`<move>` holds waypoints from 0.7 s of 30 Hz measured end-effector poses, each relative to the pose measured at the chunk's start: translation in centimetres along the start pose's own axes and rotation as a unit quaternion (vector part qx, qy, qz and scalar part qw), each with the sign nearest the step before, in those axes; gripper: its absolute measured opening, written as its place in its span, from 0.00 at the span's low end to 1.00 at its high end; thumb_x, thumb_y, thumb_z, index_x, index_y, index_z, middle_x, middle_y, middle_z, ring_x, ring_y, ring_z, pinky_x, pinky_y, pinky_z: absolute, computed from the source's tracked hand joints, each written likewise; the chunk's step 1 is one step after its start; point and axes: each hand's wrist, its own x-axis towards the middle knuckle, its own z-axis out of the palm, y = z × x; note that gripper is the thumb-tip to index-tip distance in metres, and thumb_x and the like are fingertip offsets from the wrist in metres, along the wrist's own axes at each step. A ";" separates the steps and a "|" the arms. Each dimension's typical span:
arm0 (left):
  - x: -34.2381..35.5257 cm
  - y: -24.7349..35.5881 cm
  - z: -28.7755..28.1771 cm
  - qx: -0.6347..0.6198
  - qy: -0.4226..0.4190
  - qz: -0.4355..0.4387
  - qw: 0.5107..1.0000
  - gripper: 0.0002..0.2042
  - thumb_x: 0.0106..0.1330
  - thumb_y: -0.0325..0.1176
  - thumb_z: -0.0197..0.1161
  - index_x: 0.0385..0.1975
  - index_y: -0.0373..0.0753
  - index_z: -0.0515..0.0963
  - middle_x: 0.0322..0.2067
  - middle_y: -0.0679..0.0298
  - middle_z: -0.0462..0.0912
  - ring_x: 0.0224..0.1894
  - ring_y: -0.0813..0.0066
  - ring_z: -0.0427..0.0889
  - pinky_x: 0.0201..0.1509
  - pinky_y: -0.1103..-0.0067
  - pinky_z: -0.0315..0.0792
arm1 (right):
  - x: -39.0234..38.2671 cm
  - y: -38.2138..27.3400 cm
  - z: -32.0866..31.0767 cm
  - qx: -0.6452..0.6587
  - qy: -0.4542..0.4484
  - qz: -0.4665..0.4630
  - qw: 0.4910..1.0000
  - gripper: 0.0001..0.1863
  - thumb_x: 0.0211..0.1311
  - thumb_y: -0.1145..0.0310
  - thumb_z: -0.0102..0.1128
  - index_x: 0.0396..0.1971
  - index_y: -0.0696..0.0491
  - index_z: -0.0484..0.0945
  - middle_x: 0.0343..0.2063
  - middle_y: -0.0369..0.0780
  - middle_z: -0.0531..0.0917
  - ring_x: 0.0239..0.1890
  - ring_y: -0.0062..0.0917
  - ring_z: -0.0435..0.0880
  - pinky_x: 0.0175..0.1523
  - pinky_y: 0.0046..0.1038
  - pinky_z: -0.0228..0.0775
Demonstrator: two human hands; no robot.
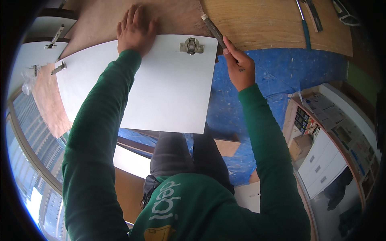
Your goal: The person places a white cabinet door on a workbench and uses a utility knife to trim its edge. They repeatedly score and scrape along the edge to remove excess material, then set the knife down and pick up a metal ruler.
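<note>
A white cabinet door (169,88) lies flat in front of me, its near edge reaching over my legs. One metal concealed hinge (191,46) sits near its far right corner, and another hinge (59,68) at its left end. My left hand (137,34) rests across the door's far edge, palm down, fingers stretched onto the brown board beyond. Beside the far right corner, my right hand (240,66) grips a dark, thick stick (213,30) with a pale tip, which points away to the far left. Its exact kind cannot be made out.
The brown board (96,20) meets a lighter plywood sheet (257,24) on the right. A blue-handled tool (305,34) and a dark bar (313,16) lie on it. Blue sheeting (273,68) covers the floor. White panels with hinges (54,38) stand at left, near a window.
</note>
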 end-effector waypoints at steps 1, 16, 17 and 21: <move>-0.1 0.0 0.1 -0.001 -0.002 -0.006 1.000 0.33 0.75 0.58 0.51 0.76 0.49 0.63 0.79 0.63 0.59 0.81 0.64 0.53 0.84 0.62 0.44 | -0.8 0.4 -0.4 -0.007 -0.006 -0.003 1.000 0.23 0.72 0.74 0.64 0.65 0.42 0.81 0.23 0.37 0.78 0.25 0.19 0.73 0.36 0.23 0.72; -0.2 -0.3 0.3 -0.006 0.012 0.008 1.000 0.33 0.75 0.57 0.52 0.75 0.49 0.63 0.78 0.63 0.60 0.81 0.63 0.53 0.84 0.62 0.44 | -3.0 0.2 -1.8 -0.030 -0.029 0.014 0.999 0.24 0.72 0.74 0.64 0.66 0.39 0.80 0.22 0.38 0.77 0.24 0.20 0.71 0.35 0.24 0.71; -0.2 -0.4 0.4 -0.008 0.010 0.007 1.000 0.33 0.75 0.57 0.51 0.75 0.49 0.63 0.78 0.63 0.60 0.81 0.63 0.53 0.84 0.62 0.44 | -5.0 0.4 -2.8 -0.048 -0.037 0.010 0.998 0.24 0.72 0.74 0.64 0.66 0.40 0.80 0.22 0.38 0.77 0.24 0.20 0.71 0.34 0.24 0.71; -0.1 -0.4 0.3 -0.006 0.006 0.014 1.000 0.33 0.75 0.58 0.51 0.75 0.49 0.63 0.78 0.63 0.59 0.81 0.63 0.53 0.84 0.62 0.44 | -7.7 1.9 -2.6 -0.056 -0.041 0.005 0.998 0.23 0.73 0.74 0.64 0.65 0.41 0.80 0.22 0.39 0.78 0.23 0.21 0.72 0.33 0.25 0.71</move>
